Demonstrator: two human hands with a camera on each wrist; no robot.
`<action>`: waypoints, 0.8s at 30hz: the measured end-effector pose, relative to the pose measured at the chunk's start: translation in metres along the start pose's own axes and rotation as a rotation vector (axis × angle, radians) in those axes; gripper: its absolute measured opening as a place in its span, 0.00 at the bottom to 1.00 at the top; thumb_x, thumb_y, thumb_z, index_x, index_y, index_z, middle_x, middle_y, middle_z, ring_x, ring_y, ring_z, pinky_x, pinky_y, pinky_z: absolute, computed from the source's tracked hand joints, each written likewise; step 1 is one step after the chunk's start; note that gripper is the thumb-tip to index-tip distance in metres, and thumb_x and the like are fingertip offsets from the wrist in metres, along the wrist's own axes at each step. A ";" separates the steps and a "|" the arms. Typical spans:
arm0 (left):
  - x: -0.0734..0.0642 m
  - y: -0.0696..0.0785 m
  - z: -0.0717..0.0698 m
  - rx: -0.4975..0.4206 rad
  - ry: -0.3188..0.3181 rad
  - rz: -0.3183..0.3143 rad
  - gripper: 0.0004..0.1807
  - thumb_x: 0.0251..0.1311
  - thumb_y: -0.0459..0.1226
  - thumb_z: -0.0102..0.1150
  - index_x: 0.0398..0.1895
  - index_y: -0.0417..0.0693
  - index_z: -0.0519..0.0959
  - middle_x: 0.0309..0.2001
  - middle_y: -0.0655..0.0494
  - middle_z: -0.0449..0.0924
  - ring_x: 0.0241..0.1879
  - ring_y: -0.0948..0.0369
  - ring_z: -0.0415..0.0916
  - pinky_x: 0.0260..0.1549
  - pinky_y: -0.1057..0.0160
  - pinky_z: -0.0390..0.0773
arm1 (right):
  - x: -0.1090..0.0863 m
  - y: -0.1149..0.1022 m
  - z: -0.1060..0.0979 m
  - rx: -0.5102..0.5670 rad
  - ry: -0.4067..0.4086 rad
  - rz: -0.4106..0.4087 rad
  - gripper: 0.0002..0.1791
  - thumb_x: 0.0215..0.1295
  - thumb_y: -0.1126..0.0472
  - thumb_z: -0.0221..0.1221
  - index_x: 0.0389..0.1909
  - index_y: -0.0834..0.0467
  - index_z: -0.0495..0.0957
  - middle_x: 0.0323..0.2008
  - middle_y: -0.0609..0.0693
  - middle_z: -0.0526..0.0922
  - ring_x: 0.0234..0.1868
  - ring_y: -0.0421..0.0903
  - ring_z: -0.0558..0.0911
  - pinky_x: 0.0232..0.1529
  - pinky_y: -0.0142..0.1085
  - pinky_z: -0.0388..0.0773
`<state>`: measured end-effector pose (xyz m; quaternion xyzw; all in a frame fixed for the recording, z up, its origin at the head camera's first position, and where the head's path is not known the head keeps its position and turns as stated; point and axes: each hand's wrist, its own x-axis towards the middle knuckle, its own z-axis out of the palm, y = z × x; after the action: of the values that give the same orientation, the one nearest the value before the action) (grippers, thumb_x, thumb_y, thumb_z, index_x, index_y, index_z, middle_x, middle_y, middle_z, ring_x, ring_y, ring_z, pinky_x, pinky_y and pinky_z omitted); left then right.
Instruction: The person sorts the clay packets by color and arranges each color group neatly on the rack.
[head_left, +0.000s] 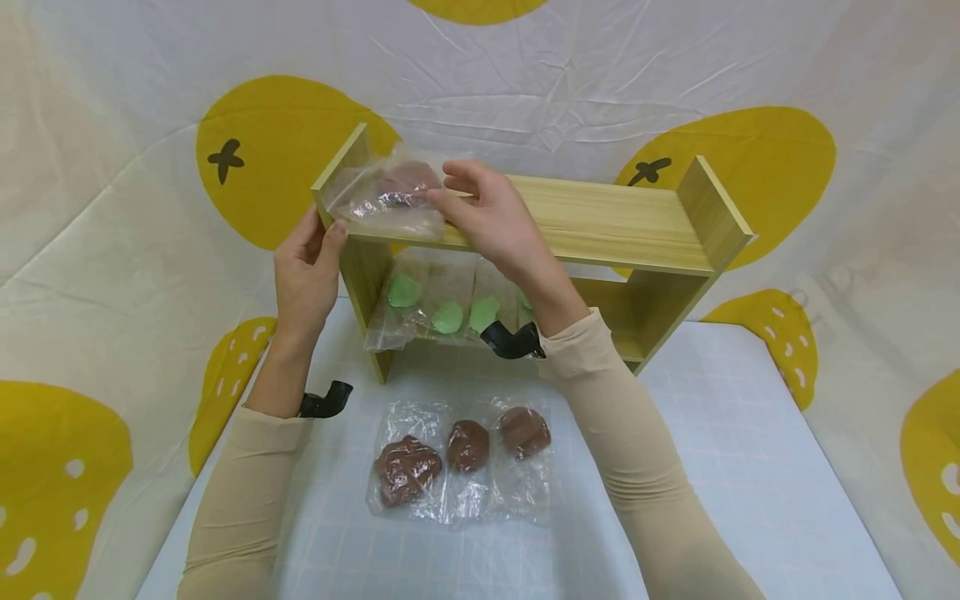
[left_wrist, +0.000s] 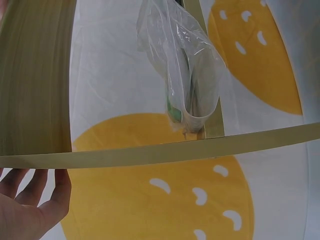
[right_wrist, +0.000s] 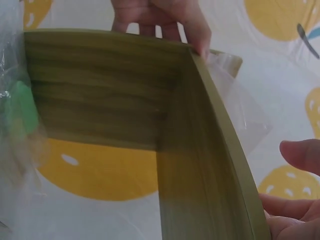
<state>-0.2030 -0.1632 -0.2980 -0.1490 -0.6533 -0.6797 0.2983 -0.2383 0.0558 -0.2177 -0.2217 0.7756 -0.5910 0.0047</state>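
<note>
A clear plastic bag with a brown, clay-like lump [head_left: 408, 179] lies on the top board at the left end of a wooden shelf [head_left: 615, 221]. My left hand [head_left: 307, 267] holds the shelf's left side panel, thumb at the front edge and fingers along the outer face; the left wrist view shows those fingers [left_wrist: 62, 192] against the wood. Over the top board, my right hand [head_left: 498, 217] is at the bag's right side, thumb and fingers spread apart. The right wrist view shows its thumb [right_wrist: 302, 155] raised clear of the board.
On the lower board stand several clear bags with green lumps [head_left: 448, 317]. Three bags with brown lumps [head_left: 468, 446] lie on the light checked tablecloth [head_left: 337, 533] in front. A white cloth with yellow shapes [head_left: 285, 150] hangs behind the shelf.
</note>
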 end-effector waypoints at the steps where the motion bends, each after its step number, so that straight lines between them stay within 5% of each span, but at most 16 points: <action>1: 0.000 0.000 0.000 0.003 0.000 0.000 0.24 0.71 0.29 0.55 0.68 0.36 0.71 0.64 0.43 0.75 0.62 0.54 0.73 0.62 0.58 0.70 | 0.001 0.000 0.001 -0.003 -0.001 -0.002 0.29 0.71 0.59 0.60 0.69 0.65 0.67 0.66 0.58 0.72 0.58 0.50 0.79 0.53 0.35 0.78; 14: -0.002 0.000 0.000 0.021 0.003 -0.005 0.23 0.71 0.29 0.55 0.68 0.37 0.72 0.62 0.44 0.76 0.61 0.55 0.74 0.61 0.58 0.71 | 0.004 0.001 0.006 -0.039 -0.006 -0.022 0.29 0.72 0.58 0.60 0.69 0.63 0.68 0.66 0.58 0.72 0.60 0.52 0.78 0.56 0.35 0.76; 24: -0.003 0.000 -0.001 0.001 0.003 0.000 0.23 0.70 0.29 0.55 0.67 0.35 0.72 0.62 0.42 0.77 0.60 0.55 0.75 0.61 0.59 0.71 | -0.020 0.003 -0.006 -0.058 -0.003 -0.066 0.30 0.72 0.56 0.60 0.72 0.61 0.66 0.70 0.55 0.69 0.64 0.46 0.74 0.60 0.33 0.72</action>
<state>-0.2005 -0.1638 -0.2992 -0.1476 -0.6534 -0.6795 0.2993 -0.2229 0.0692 -0.2235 -0.2484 0.7846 -0.5677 -0.0200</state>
